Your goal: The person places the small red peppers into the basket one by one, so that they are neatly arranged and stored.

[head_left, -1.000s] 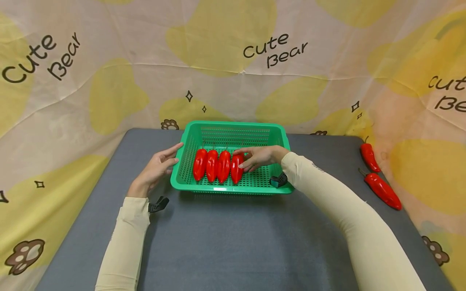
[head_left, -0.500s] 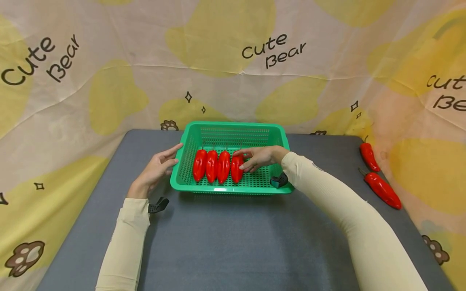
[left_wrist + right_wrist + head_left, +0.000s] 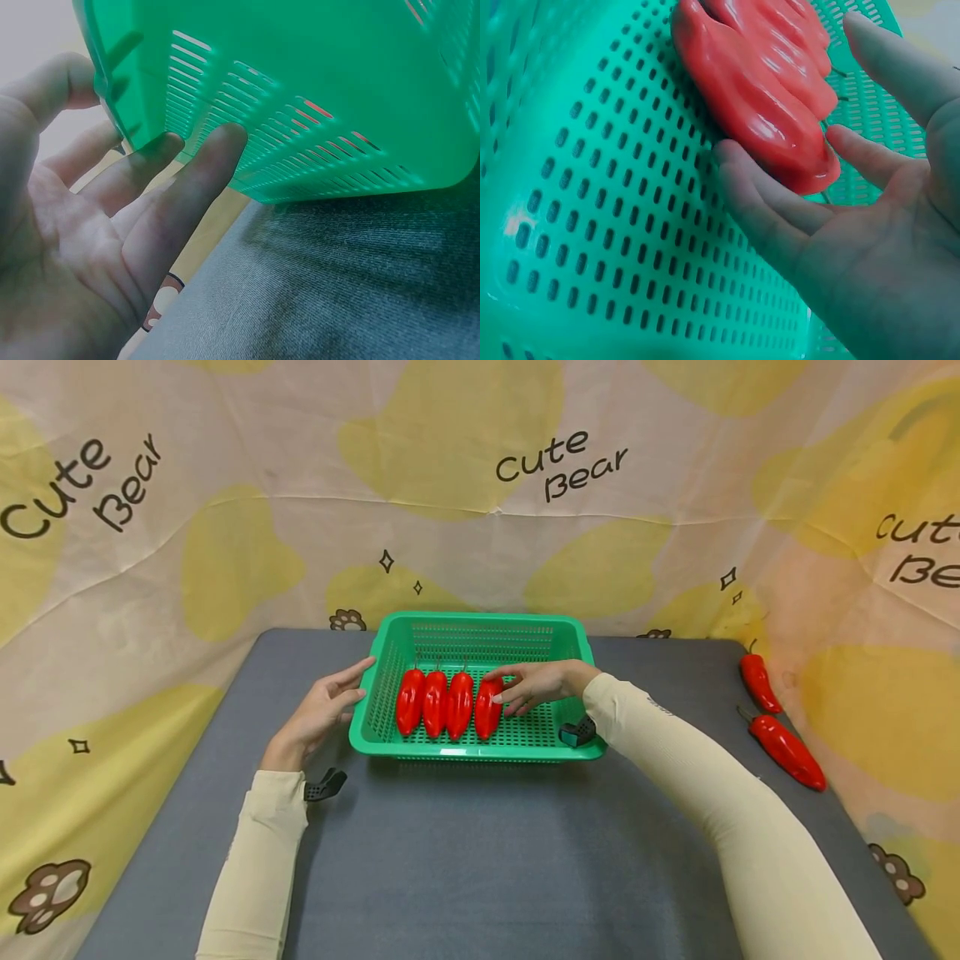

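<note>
Several red chili peppers lie side by side in a green plastic basket (image 3: 480, 752), their stems toward its back wall. My right hand (image 3: 531, 683) reaches into the basket at the rightmost chili pepper (image 3: 487, 714). In the right wrist view its loosely spread fingers (image 3: 757, 191) lie either side of the stem end of this chili pepper (image 3: 761, 124), touching or very near it; how firmly cannot be told. My left hand (image 3: 315, 710) rests against the basket's left side. Its fingertips (image 3: 225, 146) touch or nearly touch the slotted outer wall (image 3: 315, 142), with fairly straight fingers.
Two more red chili peppers lie by the table's right edge, one chili pepper (image 3: 760, 681) behind the other chili pepper (image 3: 787, 752). The grey table (image 3: 480, 860) extends in front of the basket. A printed cloth (image 3: 450, 527) hangs behind and at both sides.
Almost nothing differs. The whole head view shifts very slightly, and the tip of the rightmost chili pepper tilts a little to the left. Both hands stay in place.
</note>
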